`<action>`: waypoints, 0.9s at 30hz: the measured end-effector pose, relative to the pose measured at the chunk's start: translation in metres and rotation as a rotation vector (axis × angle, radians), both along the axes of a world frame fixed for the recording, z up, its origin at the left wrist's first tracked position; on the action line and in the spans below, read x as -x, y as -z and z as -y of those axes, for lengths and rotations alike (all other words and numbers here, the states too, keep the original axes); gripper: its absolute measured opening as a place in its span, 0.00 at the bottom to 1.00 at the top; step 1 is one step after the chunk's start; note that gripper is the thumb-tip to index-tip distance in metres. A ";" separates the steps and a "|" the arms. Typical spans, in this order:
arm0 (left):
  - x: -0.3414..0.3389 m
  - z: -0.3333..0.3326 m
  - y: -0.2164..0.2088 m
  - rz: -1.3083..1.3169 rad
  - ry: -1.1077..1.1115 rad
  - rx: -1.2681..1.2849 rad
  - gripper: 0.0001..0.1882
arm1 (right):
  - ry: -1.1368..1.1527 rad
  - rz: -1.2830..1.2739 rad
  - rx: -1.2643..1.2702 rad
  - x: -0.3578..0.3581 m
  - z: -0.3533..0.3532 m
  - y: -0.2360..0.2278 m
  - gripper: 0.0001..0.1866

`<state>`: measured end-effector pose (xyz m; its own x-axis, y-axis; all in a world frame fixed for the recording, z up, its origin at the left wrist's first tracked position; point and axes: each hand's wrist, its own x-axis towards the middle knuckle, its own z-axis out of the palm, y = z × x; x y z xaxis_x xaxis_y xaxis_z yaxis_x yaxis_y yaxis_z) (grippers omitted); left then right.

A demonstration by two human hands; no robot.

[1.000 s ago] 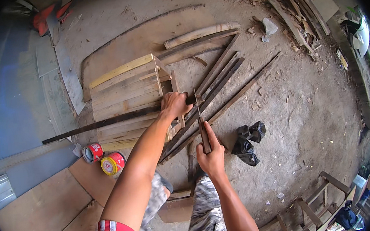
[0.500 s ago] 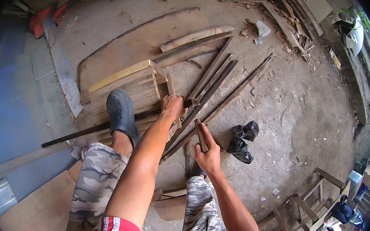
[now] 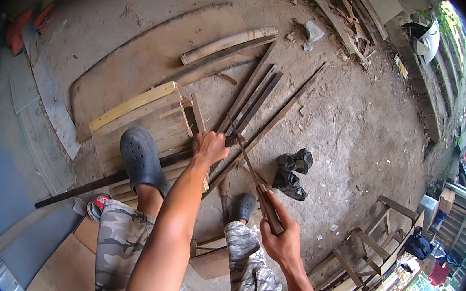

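A dark, narrow wooden strip (image 3: 89,186) lies across a low crate of pale slats (image 3: 153,115). Closed around it near its right end is my left hand (image 3: 209,147). A grey clog (image 3: 140,155) on my left foot presses on the strip at the crate. My right hand (image 3: 282,238) grips the wooden handle of a handsaw (image 3: 268,207). The saw's thin blade points away from me and crosses the strip's end, just right of my left hand. Whether its teeth are in the wood I cannot tell.
Several dark wood strips (image 3: 261,94) lie on the dirt floor beyond the crate, near a curved board (image 3: 117,72). Black plastic bags (image 3: 291,182) sit right of the saw. Scrap wood (image 3: 344,14) is heaped far right; a wooden frame (image 3: 368,245) stands near right.
My right hand has drawn the saw back toward me, and more of its blade shows. My left hand keeps its hold on the strip. The whole view has shifted slightly.
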<state>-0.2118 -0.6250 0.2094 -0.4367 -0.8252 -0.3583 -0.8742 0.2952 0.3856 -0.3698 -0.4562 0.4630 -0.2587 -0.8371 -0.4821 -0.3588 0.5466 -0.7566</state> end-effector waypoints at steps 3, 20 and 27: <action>0.000 0.001 0.016 -0.011 -0.002 -0.018 0.17 | -0.013 -0.008 -0.108 0.001 0.018 -0.002 0.32; 0.002 0.005 -0.004 0.069 0.016 -0.058 0.11 | 0.008 0.046 -0.144 -0.009 0.010 -0.028 0.33; 0.005 0.004 -0.006 0.101 0.015 -0.025 0.17 | -0.074 0.005 -0.064 -0.005 0.082 0.082 0.33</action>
<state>-0.2173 -0.6295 0.2153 -0.4092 -0.8093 -0.4215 -0.9047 0.2998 0.3027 -0.3646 -0.5382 0.3806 -0.1946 -0.8212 -0.5365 -0.3966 0.5661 -0.7226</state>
